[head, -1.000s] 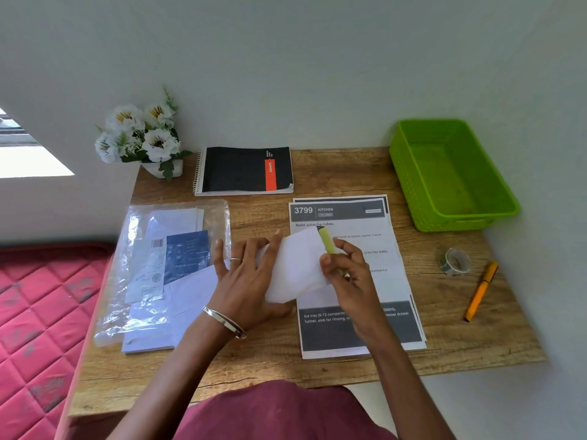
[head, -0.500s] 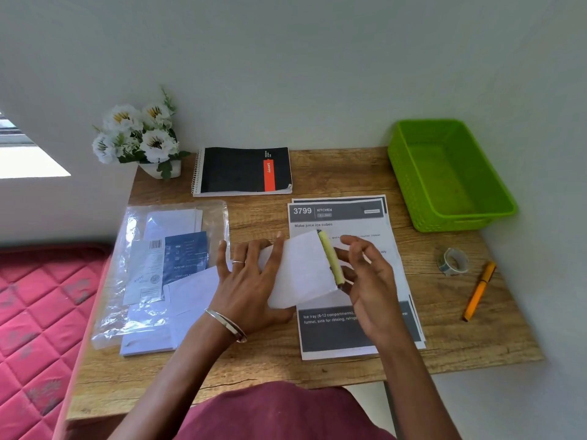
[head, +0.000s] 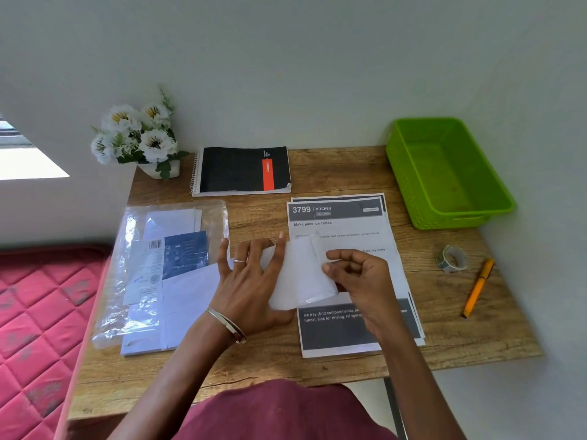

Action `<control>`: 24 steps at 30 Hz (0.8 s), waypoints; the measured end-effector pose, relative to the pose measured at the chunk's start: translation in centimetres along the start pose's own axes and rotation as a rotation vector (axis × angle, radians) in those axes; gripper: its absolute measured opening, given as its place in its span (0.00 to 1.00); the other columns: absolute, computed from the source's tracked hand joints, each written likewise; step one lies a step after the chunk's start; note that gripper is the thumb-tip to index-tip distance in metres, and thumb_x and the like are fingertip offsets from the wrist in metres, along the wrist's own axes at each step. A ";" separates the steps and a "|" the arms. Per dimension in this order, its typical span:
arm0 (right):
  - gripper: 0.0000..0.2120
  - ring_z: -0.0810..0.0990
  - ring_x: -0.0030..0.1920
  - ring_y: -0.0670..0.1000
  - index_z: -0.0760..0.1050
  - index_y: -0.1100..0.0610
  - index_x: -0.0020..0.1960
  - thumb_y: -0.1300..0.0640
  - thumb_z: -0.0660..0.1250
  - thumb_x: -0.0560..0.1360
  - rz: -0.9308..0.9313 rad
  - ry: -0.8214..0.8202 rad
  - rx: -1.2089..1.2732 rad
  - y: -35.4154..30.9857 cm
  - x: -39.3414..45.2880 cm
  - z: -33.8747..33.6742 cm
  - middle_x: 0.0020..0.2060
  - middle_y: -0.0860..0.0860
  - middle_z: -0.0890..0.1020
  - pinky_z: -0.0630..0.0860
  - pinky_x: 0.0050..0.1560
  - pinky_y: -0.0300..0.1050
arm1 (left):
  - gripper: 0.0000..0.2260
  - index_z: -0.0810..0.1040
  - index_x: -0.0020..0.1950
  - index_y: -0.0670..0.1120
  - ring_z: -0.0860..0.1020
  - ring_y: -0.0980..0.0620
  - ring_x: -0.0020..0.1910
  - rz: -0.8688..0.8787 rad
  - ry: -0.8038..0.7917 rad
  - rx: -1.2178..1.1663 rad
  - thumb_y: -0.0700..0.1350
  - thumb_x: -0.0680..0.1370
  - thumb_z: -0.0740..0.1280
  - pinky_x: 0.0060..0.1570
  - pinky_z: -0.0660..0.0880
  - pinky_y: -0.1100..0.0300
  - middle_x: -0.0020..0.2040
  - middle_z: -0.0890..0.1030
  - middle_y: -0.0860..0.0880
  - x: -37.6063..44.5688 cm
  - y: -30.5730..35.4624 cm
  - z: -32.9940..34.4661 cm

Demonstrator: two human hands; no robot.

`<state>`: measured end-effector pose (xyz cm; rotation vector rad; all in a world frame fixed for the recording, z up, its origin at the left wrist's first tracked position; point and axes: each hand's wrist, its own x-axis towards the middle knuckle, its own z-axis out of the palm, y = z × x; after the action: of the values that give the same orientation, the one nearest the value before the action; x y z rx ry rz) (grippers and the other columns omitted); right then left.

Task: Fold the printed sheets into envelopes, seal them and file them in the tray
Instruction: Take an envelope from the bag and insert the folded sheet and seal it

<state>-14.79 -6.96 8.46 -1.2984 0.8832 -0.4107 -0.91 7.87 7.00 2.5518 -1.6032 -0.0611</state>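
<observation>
A white envelope [head: 298, 277] lies on the stack of printed sheets [head: 341, 217] at the middle of the wooden desk. My left hand [head: 251, 281] presses its left part down with straight, spread fingers. My right hand [head: 355, 274] has curled fingers and pinches the envelope's right edge, where the flap lies folded over. The top sheet reads "3799 KITCHEN, Make juice ice cubes". The green plastic tray [head: 495, 198] stands at the back right with nothing in it.
A clear plastic bag [head: 152, 281] with more white envelopes lies at the left. A black spiral notebook [head: 244, 169] and a pot of white flowers [head: 136, 138] stand at the back. A tape roll [head: 451, 257] and an orange pen [head: 476, 287] lie at the right.
The yellow-green strip at the envelope's flap edge is no longer in sight. My right hand has moved from that strip onto the folded flap edge. My left hand has stayed put.
</observation>
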 end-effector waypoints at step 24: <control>0.17 0.83 0.47 0.58 0.80 0.60 0.53 0.48 0.68 0.72 0.170 -0.133 0.143 0.4 -0.9 0.7 0.50 0.62 0.83 0.80 0.49 0.48 | 0.40 0.61 0.72 0.50 0.74 0.53 0.47 -0.286 0.342 -1.531 0.54 0.62 0.72 0.46 0.73 0.54 0.55 0.72 0.44 2.7 0.0 -6.7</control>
<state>-14.89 -5.76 8.39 -1.0969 0.8292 -0.2465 0.88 6.03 13.68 1.3742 -0.5309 -0.5719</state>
